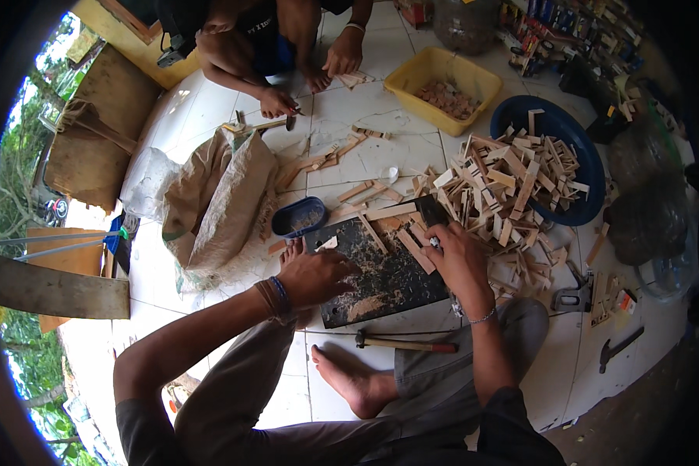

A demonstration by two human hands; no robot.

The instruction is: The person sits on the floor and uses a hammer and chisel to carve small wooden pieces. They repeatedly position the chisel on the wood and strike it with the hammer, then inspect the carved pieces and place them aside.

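My left hand [315, 275] hovers over the left part of a black board [396, 307] strewn with wood shavings. Its fingers look loosely spread, a little blurred, and nothing shows in them. A small pale wood piece [330, 243] lies just beyond it. At the board's right side my right hand [460, 262] is closed around a small object with a silvery end [435, 242]; the fingers hide most of it. Beside this hand a flat wooden strip [416, 252] lies on the board, with a thinner wooden stick [373, 234] to its left.
Wooden pieces [512, 175] heap beside and inside a blue basin [590, 147]. A hammer [408, 343] lies before me; another hammer [620, 349] and a staple gun [573, 299] lie right. A blue tray [300, 217], sack [225, 202] and yellow tub [474, 78] stand beyond; another person's hands [278, 102] work opposite.
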